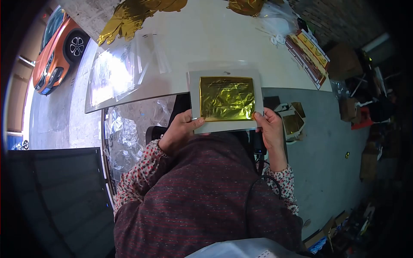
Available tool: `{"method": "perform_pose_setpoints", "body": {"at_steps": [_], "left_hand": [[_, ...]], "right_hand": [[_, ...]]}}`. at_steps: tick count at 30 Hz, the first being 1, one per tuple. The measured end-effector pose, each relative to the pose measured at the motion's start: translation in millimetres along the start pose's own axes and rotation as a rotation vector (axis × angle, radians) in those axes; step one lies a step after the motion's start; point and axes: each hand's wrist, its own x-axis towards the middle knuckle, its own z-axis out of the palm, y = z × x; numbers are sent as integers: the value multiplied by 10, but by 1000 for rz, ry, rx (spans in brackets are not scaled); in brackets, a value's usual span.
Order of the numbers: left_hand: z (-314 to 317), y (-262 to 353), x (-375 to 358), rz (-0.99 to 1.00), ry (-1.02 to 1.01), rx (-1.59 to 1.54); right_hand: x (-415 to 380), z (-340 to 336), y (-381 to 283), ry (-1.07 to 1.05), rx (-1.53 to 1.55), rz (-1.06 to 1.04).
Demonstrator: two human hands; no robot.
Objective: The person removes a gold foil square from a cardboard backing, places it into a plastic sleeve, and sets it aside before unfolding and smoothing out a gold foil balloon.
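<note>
A flat package with a pale border and a shiny gold foil square [227,99] in its middle is held up at the table's front edge. My left hand [180,130] grips its lower left corner, thumb on top. On the other side, my right hand [270,127] pinches the lower right corner, thumb on the front. The fingers beneath the package are partly hidden. Clear plastic shows along the package's upper edge.
The pale table [172,56] bears clear plastic sleeves [114,73] at left, gold foil pieces [133,17] at the back and printed cards [309,56] at right. Gold packages [293,122] lie lower right. An orange car [60,56] stands far left.
</note>
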Motion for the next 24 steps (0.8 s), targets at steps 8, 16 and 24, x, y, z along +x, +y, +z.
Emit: {"method": "perform_pose_setpoints", "body": {"at_steps": [8,16,24], "left_hand": [[-63,-192,125,113,82,1],[39,-66,32,147,-1,31],[-45,-186,112,222,71,156]], "right_hand": [[31,56,-40,-56,226,21],[40,92,-56,-31,98,-10],[41,127,-109,-37,112,18]]}}
